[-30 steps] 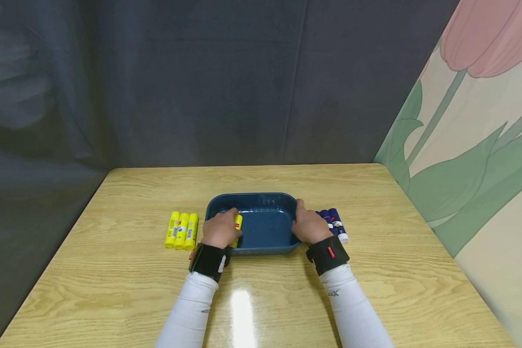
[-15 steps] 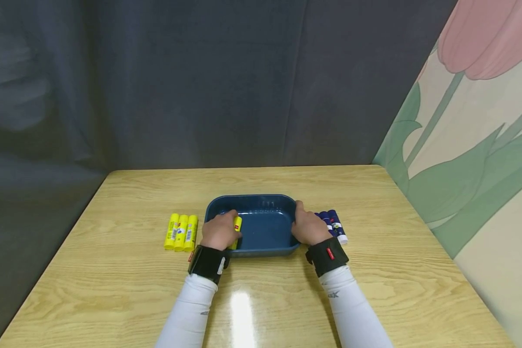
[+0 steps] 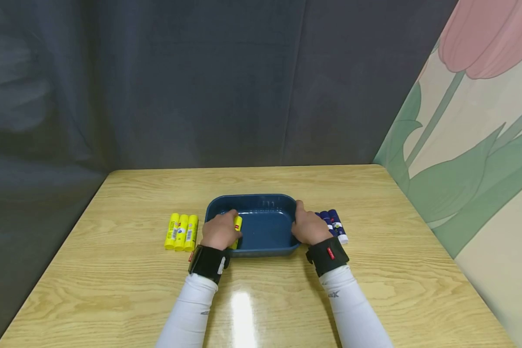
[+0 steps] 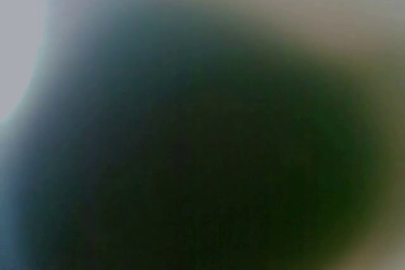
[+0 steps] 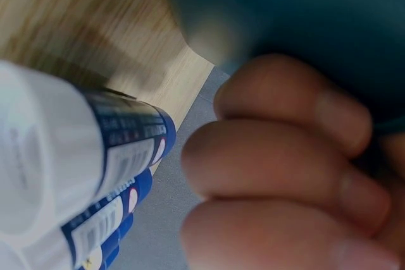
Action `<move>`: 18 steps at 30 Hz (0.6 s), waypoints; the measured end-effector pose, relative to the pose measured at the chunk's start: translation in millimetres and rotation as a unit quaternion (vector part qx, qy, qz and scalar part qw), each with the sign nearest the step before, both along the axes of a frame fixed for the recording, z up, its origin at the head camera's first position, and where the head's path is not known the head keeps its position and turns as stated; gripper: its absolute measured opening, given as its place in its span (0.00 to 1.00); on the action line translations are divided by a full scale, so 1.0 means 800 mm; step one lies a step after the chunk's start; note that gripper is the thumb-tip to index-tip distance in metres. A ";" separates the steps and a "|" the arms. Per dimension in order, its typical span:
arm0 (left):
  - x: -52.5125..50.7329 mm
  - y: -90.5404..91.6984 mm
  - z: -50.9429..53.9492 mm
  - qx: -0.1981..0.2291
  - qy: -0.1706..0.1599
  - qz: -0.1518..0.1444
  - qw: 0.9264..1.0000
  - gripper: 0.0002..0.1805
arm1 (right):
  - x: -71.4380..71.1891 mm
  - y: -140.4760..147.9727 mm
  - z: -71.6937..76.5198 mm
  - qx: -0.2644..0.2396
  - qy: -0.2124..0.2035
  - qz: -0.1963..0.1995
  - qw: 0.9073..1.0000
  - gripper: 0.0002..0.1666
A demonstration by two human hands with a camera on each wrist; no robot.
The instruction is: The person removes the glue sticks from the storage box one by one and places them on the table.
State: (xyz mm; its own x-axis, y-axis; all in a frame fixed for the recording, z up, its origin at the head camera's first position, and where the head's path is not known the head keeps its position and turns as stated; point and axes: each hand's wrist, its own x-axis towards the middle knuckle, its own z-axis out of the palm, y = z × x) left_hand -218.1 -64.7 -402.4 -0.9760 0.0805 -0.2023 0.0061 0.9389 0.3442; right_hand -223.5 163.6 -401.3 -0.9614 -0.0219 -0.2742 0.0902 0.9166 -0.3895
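Observation:
In the head view a blue baking dish [image 3: 267,252] stands mid-table. My left hand [image 3: 219,232] reaches over its left side and holds a yellow glue stick [image 3: 238,223] inside the dish, partly hidden by the fingers. My right hand [image 3: 310,227] grips the dish's right wall. Curled fingers [image 5: 278,156] press the outside of that wall in the right wrist view. Left of the dish lie three yellow glue sticks [image 3: 181,232] side by side. Dark blue glue sticks with white ends [image 3: 336,224] lie beside my right hand, partly covered by it. The left wrist view is a dark blur.
The light wooden table [image 3: 126,290] has its far edge along a dark curtain [image 3: 200,96]. A wall painted with a tulip [image 3: 474,145] rises at the right. Black straps [image 3: 328,254] circle both wrists, over white sleeves.

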 end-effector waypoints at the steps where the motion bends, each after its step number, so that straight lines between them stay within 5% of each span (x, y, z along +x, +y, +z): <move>1: 0.000 0.000 0.000 0.001 0.001 0.001 1.000 0.32 | 0.000 0.000 0.000 0.000 0.000 0.000 1.000 0.37; 11: 0.000 -0.002 0.004 0.024 0.005 0.010 1.000 0.32 | -0.001 0.000 0.001 0.002 0.001 0.000 1.000 0.38; 18: 0.005 -0.010 0.015 0.091 0.020 0.006 0.996 0.32 | 0.000 0.000 0.000 0.004 0.004 0.004 1.000 0.37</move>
State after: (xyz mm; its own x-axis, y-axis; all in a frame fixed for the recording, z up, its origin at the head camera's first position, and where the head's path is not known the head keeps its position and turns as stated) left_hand -214.2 -72.3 -390.3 -0.9841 0.1007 -0.1464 0.0125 0.8610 0.5084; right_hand -223.5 163.9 -400.9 -0.9634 -0.0278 -0.2665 0.0795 0.9202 -0.3834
